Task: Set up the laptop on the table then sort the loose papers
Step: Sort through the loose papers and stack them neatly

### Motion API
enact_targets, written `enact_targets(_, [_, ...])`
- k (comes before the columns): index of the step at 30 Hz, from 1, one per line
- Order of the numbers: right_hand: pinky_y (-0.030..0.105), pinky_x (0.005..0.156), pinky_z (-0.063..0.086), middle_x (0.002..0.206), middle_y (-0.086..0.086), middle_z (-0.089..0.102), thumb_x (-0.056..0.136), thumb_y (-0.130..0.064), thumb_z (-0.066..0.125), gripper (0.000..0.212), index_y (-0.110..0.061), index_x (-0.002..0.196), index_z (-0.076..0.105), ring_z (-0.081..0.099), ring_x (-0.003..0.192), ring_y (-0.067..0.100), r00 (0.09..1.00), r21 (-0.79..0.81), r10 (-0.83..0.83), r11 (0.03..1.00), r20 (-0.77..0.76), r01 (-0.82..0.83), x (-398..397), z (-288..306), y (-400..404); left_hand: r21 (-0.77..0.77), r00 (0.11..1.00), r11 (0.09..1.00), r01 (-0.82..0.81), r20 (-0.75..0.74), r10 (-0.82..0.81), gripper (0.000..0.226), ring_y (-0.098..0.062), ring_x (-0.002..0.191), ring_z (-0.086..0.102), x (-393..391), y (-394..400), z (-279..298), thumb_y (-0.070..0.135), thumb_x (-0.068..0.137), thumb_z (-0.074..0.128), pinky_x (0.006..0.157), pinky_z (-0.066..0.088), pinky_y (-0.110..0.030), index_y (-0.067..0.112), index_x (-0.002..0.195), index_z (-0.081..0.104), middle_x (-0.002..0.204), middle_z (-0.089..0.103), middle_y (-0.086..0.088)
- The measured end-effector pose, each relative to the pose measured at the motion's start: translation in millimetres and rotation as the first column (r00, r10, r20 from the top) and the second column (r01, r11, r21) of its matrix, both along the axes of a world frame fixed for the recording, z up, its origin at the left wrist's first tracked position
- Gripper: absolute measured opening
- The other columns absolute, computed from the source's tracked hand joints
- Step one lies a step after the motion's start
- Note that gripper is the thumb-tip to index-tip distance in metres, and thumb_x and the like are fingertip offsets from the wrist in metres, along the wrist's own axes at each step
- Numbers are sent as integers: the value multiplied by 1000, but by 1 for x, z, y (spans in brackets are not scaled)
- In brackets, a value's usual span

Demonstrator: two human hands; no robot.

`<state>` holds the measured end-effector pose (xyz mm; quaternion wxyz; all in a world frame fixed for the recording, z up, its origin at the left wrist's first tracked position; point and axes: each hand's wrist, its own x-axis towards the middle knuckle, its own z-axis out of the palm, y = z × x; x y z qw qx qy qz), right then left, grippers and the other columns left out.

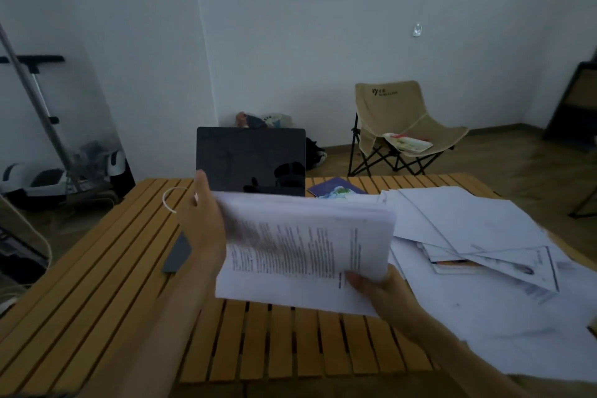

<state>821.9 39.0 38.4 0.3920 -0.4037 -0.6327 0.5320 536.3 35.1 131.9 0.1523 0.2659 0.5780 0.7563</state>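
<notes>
Hands, left (202, 223) and right (384, 296), grip floppy printed paper stack (307, 252) above slatted wooden table (97, 284).

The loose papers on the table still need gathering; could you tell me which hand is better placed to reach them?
Probably the right hand: the loose papers lie on its side of the table, while the left hand holds the stack at its far edge.

Both bare forearms reach forward. The left hand (202, 220) stands upright, thumb raised, fingers hidden, gripping at its side; the right hand (382, 292) pinches from below, thumb on top.
</notes>
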Motion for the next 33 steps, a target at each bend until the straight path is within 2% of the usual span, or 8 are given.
enact_targets(2, [48, 91, 58, 117, 0, 73, 82, -48, 75, 48, -22, 122, 67, 70, 108, 21, 999, -48, -3, 999, -46, 0, 1, 7, -4, -36, 997, 996, 80, 9, -79, 65, -27, 94, 59, -6, 2, 8, 65, 94, 39, 89, 48, -41, 6, 109, 61, 103, 62, -13])
enact_targets(6, [49, 93, 57, 117, 1, 73, 88, -27, 71, 37, -20, 124, 65, 70, 107, 22, 984, -131, -10, 991, -179, -14, 2, 19, -9, -370, 882, 891, 265, -281, -379, 57, -26, 76, 64, -15, -3, 11, 66, 92, 44, 62, 50, -31, 11, 87, 60, 86, 67, -6])
enact_targets(11, [53, 94, 55, 123, 7, 70, 90, -16, 68, 41, -17, 130, 61, 68, 111, 27, 976, -219, 41, 972, -212, -88, 5, 27, -21, -546, 710, 711, 443, -270, -650, 23, -15, 93, 68, -33, -10, 16, 19, 95, 61, 78, 56, -36, 18, 118, 58, 106, 69, 2])
enact_targets(14, [56, 97, 52, 126, 20, 66, 92, -21, 66, 43, -6, 131, 57, 65, 114, 38, 962, -284, 104, 942, -253, -177, 14, 38, -9, -604, 528, 686, 405, -458, -715, 27, -10, 100, 65, -56, -8, 46, 17, 96, 60, 88, 53, -35, 20, 122, 58, 113, 67, 5])
enact_targets(20, [45, 85, 58, 126, 20, 64, 79, -5, 71, 49, -2, 126, 56, 63, 114, 39, 968, -572, 126, 788, -215, -229, -30, 17, -12, -896, 96, 418, 150, -407, -908, 38, -17, 117, 56, -77, 53, 71, 34, 94, 62, 105, 43, -39, 18, 128, 57, 132, 58, -2])
enact_targets(24, [35, 77, 60, 123, 10, 67, 92, 1, 62, 32, -10, 122, 63, 67, 107, 29, 970, -652, 190, 718, -153, -243, -79, -4, -25, -902, 82, 421, -100, -429, -900, 48, -24, 124, 48, -60, 110, 13, 28, 97, 58, 105, 40, -35, 17, 142, 45, 141, 46, -3])
enact_targets(29, [34, 76, 62, 123, 11, 65, 97, 2, 53, 31, -18, 121, 57, 74, 92, 27, 961, -712, 218, 648, -168, -272, -115, -7, -4, -713, 57, 614, -338, -667, -743, 25, -23, 105, 56, -74, 136, -63, 28, 95, 53, 97, 30, -38, 20, 119, 55, 110, 64, -2])
enact_targets(33, [38, 73, 64, 122, 15, 64, 98, 0, 55, 30, -18, 121, 54, 73, 95, 34, 965, -746, 232, 621, -119, -241, -122, -12, 3, -667, 58, 610, -429, -694, -718, 39, -28, 116, 48, -74, 138, -89, 32, 95, 54, 107, 29, -48, 19, 131, 49, 124, 56, -6])
